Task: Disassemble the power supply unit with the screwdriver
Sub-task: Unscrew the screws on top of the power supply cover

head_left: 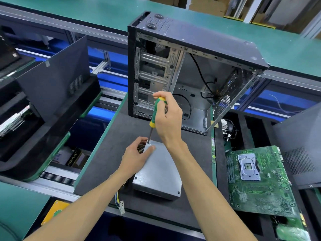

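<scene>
A grey metal power supply unit point(159, 173) lies flat on the dark work mat point(111, 153) in front of me. My right hand point(169, 117) grips the green and yellow handle of a screwdriver point(155, 113), held nearly upright. Its tip sits on a screw at the unit's far left corner. My left hand point(137, 155) holds that same corner, thumb on the top plate and fingers curled round the far side. A bundle of wires with a white connector point(121, 205) trails off the unit's left side.
An open, emptied computer case point(191, 66) stands behind the unit. A green motherboard point(257, 180) lies to the right on a black tray. Dark side panels lean at left point(55, 79) and right point(302, 150). A conveyor with rollers runs on the left.
</scene>
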Tool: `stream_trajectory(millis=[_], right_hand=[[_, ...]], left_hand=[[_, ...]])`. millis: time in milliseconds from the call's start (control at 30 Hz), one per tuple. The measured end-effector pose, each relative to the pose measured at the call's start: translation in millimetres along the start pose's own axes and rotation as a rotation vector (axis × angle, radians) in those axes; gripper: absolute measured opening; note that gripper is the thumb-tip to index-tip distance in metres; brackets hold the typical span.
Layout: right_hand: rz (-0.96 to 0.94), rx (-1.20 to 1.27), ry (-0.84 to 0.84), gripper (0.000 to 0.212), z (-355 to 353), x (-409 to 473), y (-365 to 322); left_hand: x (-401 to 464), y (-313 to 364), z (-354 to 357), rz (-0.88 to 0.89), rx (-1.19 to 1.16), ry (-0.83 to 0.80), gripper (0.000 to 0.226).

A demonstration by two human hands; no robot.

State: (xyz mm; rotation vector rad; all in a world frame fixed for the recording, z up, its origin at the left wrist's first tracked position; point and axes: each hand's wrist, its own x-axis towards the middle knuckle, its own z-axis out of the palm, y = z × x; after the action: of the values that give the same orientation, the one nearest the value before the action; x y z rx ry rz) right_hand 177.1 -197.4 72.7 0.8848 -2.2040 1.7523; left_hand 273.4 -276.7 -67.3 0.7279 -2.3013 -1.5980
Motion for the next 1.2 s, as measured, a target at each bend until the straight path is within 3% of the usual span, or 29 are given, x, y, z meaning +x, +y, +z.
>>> stream_trajectory(millis=[133,300,533,667,767,900,1067,1200], right_hand=[[0.025,0.011,0.050,0.009,-5,2,2],[0.021,0.032,-0.012,0.025,-8,1,6],[0.004,0.009,0.048,0.012,-7,-1,6],[-0.048,0.030,-0.043,0.026,-6,-1,3],[-0.006,0.082,-0.075,0.027,-4,-7,1],[0.032,0.132,0.015,0.003,0,-10,-4],[0.220,0.369,-0.027,0.025,3,-8,-6],[0.309,0.514,-0.106,0.016,2,-6,-8]], left_hand=[[0,1,-1,-0.002,-0.014,0.006,0.038],[-1,2,-1,-0.003,-0.004,0.008,0.037],[-2,4,-1,0.005,-0.009,0.011,0.035],[-2,5,-3,0.005,0.006,0.001,0.036],[-2,4,-2,-0.001,0.015,-0.006,0.035],[-2,4,-3,-0.002,0.008,0.000,0.032],[-2,5,-2,0.001,0.015,0.002,0.024],[-2,5,-2,0.008,0.001,-0.001,0.024]])
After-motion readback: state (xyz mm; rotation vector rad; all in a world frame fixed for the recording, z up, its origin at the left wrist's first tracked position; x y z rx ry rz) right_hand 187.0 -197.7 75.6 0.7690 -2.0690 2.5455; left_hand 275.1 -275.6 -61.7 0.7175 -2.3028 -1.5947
